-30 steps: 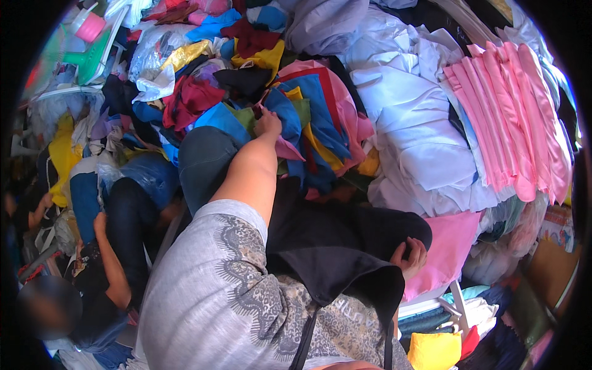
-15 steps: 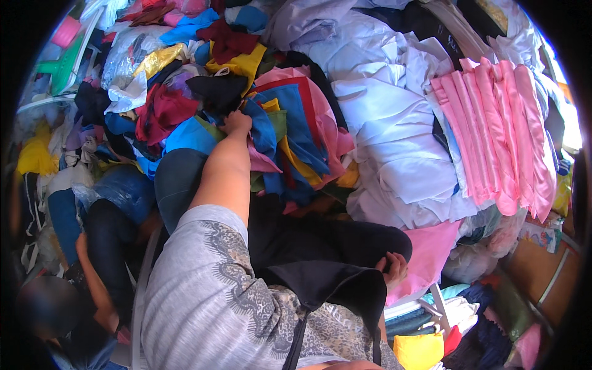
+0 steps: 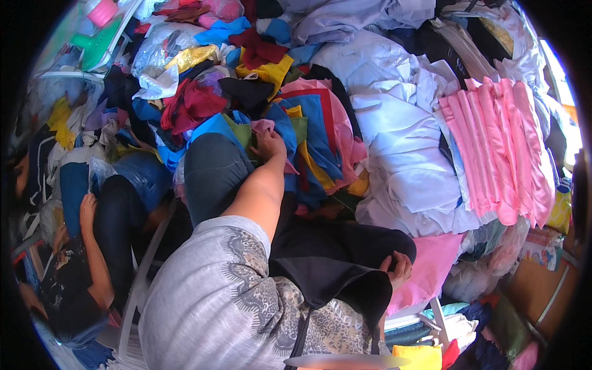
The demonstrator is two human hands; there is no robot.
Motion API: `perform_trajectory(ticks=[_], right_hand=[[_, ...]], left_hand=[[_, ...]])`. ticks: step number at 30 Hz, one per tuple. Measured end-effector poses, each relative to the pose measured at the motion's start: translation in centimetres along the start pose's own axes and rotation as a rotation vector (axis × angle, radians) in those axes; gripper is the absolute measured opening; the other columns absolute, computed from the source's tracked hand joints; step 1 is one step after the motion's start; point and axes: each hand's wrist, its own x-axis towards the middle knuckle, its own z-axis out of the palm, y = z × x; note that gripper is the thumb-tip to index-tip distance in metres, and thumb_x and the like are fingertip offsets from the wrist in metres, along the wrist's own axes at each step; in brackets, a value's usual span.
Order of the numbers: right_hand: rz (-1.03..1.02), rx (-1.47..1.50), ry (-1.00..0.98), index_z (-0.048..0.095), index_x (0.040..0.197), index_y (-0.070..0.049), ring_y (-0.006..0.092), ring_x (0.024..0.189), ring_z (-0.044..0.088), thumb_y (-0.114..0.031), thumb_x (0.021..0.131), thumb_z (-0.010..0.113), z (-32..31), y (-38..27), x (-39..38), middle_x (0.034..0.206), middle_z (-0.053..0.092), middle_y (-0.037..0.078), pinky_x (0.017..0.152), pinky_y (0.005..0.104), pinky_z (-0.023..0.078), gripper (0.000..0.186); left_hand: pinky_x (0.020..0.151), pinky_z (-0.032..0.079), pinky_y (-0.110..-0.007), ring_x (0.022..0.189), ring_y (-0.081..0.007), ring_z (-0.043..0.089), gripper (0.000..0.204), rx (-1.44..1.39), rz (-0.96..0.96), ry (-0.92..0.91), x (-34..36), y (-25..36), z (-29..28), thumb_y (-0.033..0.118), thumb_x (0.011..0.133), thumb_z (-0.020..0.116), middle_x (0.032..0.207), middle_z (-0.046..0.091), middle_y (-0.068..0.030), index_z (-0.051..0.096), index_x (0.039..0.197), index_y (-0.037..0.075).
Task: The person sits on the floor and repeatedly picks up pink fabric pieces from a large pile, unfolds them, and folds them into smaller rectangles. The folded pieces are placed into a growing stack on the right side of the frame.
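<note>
My left hand [image 3: 269,147] reaches into a heap of coloured cloth pieces, its fingers closed on a small pink cloth piece [image 3: 263,126]. Beside it lie a blue cloth piece [image 3: 283,129], a green cloth piece [image 3: 300,131] and a yellow strip [image 3: 317,166]. A larger blue piece with a red border [image 3: 328,120] rests over pink fabric to the right. My right hand [image 3: 401,269] is by my black-clad knee, at the edge of a black cloth [image 3: 333,271]. Its fingers are curled; whether they grip anything is hidden.
A large pile of white fabric [image 3: 401,142] rises to the right, with folded pink cloth strips [image 3: 493,148] on it. Another person's hand [image 3: 88,209] shows at the left. A green plastic item [image 3: 102,49] stands far left, a cardboard box [image 3: 533,287] at the right.
The whole view has shifted, so things sit farther right and lower. My left hand has drawn slightly toward me, and pink cloth now shows at its fingertips. My right hand stays by the knee.
</note>
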Motion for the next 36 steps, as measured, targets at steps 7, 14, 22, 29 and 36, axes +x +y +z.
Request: perform_trajectory(ticks=[7,14,22,29,36], right_hand=[[0.039,0.031,0.018,0.068,0.102,-0.01,0.0304,0.103,0.06,-0.012,0.081,0.068,-0.4,0.1,-0.9,0.108,0.065,0.009,0.092,0.0438,0.041,0.022],[0.018,0.018,0.048,0.069,0.103,-0.011,0.0309,0.105,0.061,-0.016,0.079,0.07,0.4,1.3,-1.3,0.108,0.066,0.009,0.091,0.0444,0.044,0.024],[0.071,0.019,0.033,0.07,0.103,-0.012,0.0305,0.106,0.061,-0.019,0.08,0.07,0.5,1.7,-1.8,0.11,0.066,0.008,0.092,0.0445,0.044,0.025],[0.078,0.009,0.073,0.07,0.103,-0.012,0.0305,0.109,0.059,-0.019,0.081,0.069,0.6,1.5,-2.4,0.111,0.066,0.009,0.097,0.0444,0.041,0.023],[0.094,0.013,0.099,0.07,0.102,-0.012,0.0302,0.109,0.059,-0.019,0.08,0.069,0.4,1.4,-3.0,0.112,0.066,0.008,0.097,0.044,0.041,0.023]], left_hand=[[0.106,0.033,-0.06,0.102,-0.0228,0.066,0.016,-0.379,0.277,0.084,-1.9,1.9,-2.7,0.026,0.088,0.063,0.097,0.072,-0.0032,0.075,0.093,0.018],[0.082,0.052,-0.043,0.086,-0.0314,0.068,0.013,-0.63,0.692,0.051,-7.1,11.3,-10.5,0.015,0.086,0.065,0.093,0.073,-0.011,0.076,0.093,0.011],[0.099,0.039,-0.042,0.1,-0.0198,0.065,0.034,-0.723,1.286,-0.062,-15.7,13.0,-19.7,0.012,0.083,0.065,0.117,0.07,-0.0031,0.071,0.116,0.017],[0.108,0.026,-0.068,0.137,-0.028,0.042,0.04,0.287,1.322,-0.794,-16.1,4.9,-14.3,0.025,0.091,0.057,0.147,0.047,-0.0057,0.061,0.129,0.012],[0.109,0.021,-0.075,0.142,-0.0319,0.033,0.047,0.41,1.286,-0.806,-15.0,3.8,-12.4,0.034,0.093,0.056,0.15,0.041,-0.007,0.058,0.134,0.011]])
